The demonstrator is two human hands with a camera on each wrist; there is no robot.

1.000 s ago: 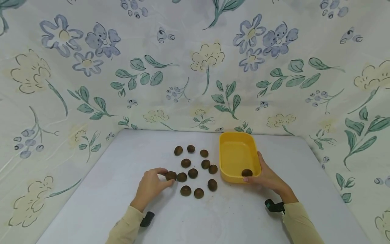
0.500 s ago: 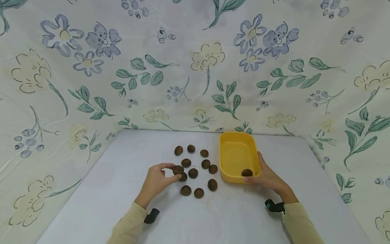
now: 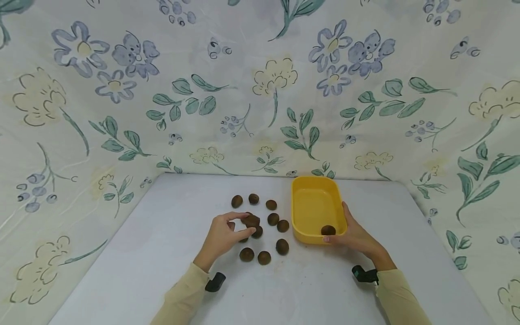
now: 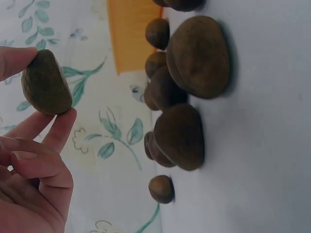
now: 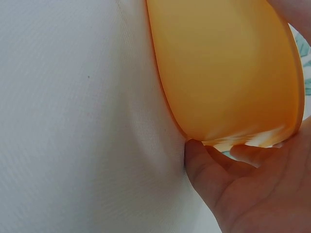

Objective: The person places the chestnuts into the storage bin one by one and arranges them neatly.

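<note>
My left hand pinches a brown rounded lump between thumb and fingertips, raised above the table. One side of this lump looks flat; it could be a nut or a pebble, I cannot tell which. Beneath and around that hand lie several similar lumps, partly hidden by it in the head view. To the right stands a yellow rectangular tub with one lump inside its near right corner. My right hand grips the tub's near right corner, thumb at the near rim and fingers along the outer side wall.
Loose lumps are spread left of the tub, some touching or close together, such as the pair nearest its wall. All rest on a white table. A flower-printed cloth hangs behind and at both sides.
My left hand has lifted the lump off the table and carried it rightward over the others, toward the tub. My right hand and the tub have stayed put.
</note>
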